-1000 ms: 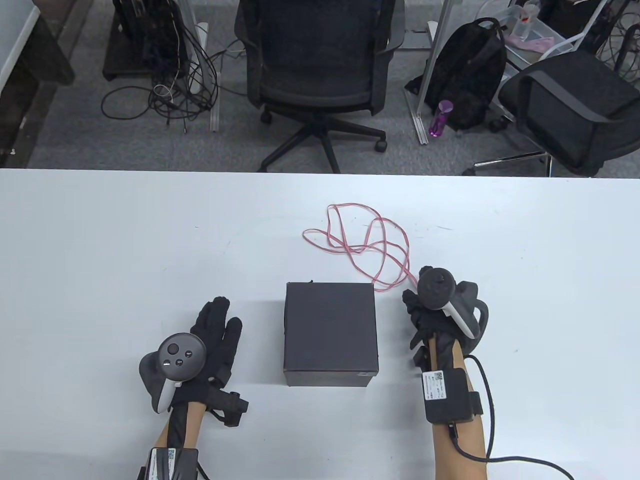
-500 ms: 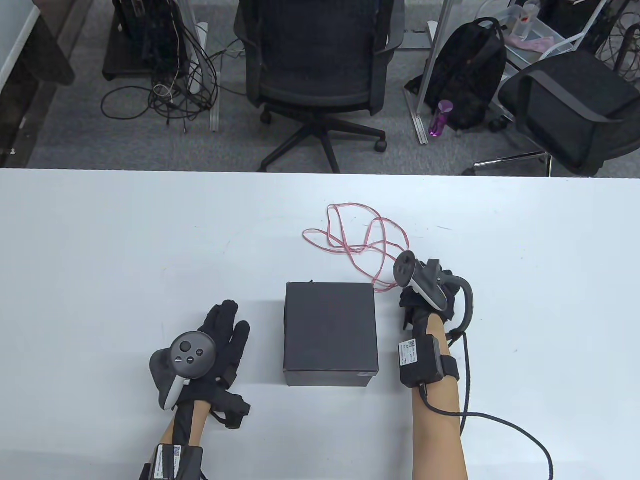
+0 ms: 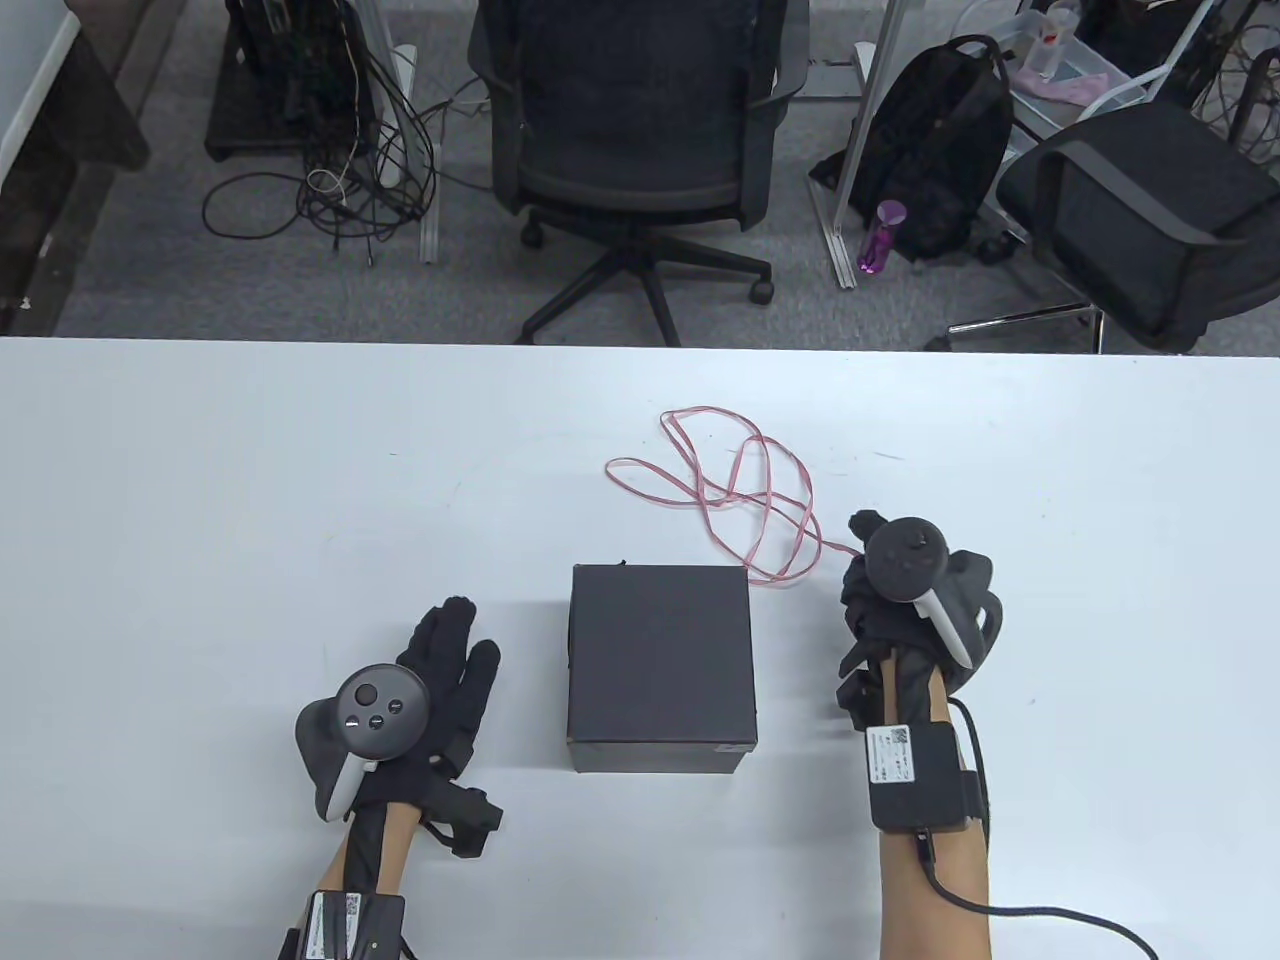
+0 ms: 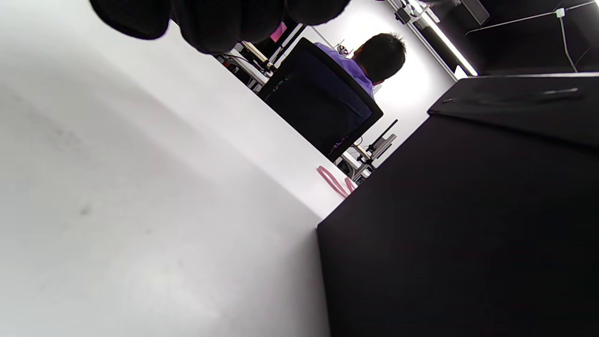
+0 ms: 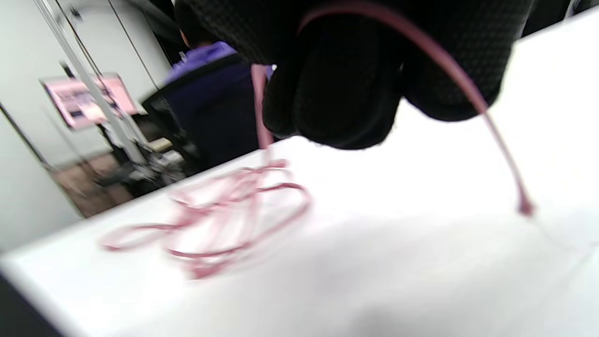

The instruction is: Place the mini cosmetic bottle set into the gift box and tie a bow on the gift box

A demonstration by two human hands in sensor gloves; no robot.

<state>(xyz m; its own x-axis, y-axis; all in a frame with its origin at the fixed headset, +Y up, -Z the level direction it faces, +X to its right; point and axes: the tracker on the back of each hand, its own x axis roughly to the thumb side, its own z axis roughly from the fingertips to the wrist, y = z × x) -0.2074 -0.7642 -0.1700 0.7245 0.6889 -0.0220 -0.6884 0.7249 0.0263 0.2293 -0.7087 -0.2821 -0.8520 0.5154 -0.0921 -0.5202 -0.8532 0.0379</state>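
A closed black gift box point(image 3: 660, 665) stands on the white table point(image 3: 200, 480); its side fills the right of the left wrist view point(image 4: 458, 224). A thin pink ribbon point(image 3: 740, 490) lies in loose loops behind the box. My right hand point(image 3: 875, 590) is to the right of the box, and its fingers pinch one end of the ribbon point(image 5: 421, 42), whose tip hangs down to the table. My left hand point(image 3: 450, 665) lies flat on the table left of the box, fingers straight, holding nothing. No cosmetic bottles are visible.
Beyond the table's far edge stand two office chairs point(image 3: 640, 140), a black backpack point(image 3: 940, 140) with a purple bottle point(image 3: 880, 235), and tangled cables point(image 3: 340, 170). A person sits at a desk in the background of the wrist views point(image 4: 374, 61).
My right hand went to the ribbon beside the box corner, took its end and drew back to the right with it. The ribbon loops shifted slightly. The left hand barely moved.
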